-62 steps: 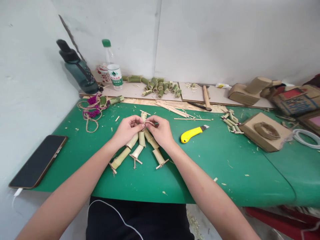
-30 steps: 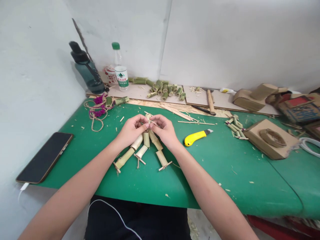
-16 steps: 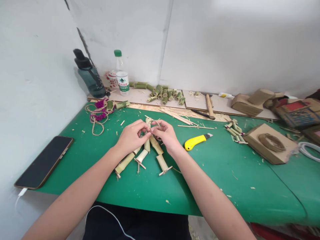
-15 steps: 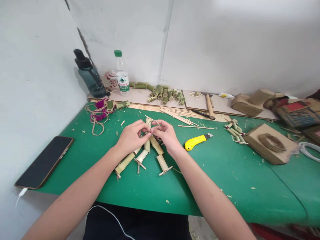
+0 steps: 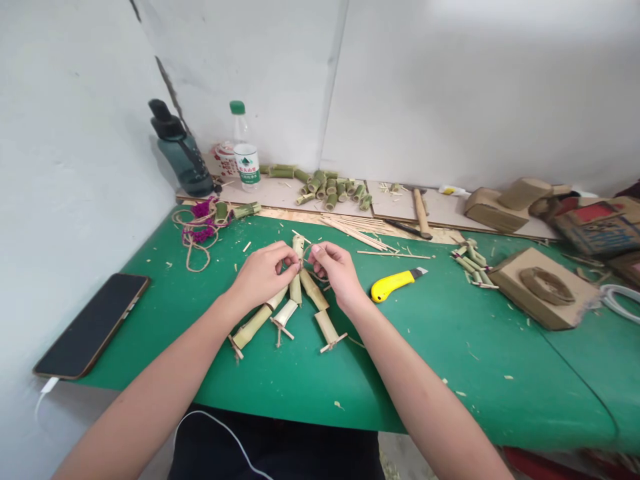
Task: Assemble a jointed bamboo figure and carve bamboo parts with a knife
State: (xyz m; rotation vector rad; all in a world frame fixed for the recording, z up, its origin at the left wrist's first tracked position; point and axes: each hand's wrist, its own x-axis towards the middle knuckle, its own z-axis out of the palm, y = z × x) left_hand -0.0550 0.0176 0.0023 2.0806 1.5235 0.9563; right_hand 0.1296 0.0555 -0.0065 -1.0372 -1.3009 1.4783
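A jointed bamboo figure (image 5: 313, 290) lies on the green tabletop, built from several pale tube pieces with small sticks tied at the limb ends. Over its upper part, my left hand (image 5: 265, 272) is closed, thumb and forefinger pinched on the twine at the joint below the top piece. To the right, a loop of thin brown twine (image 5: 307, 251) rises from that joint to my right hand (image 5: 337, 272), whose thumb and forefinger pinch it. Part of the figure's left side is hidden behind my left hand.
A yellow utility knife (image 5: 395, 285), blade out, lies right of my right hand. Thin sticks (image 5: 357, 233), cut bamboo tubes (image 5: 333, 187) and a hammer (image 5: 421, 213) are behind. A phone (image 5: 93, 325) lies left; a cardboard block (image 5: 543, 287) sits right.
My right hand has drawn slightly away from my left, so the fingertips that were together are now apart with the twine looped between them. My left hand stays at the joint.
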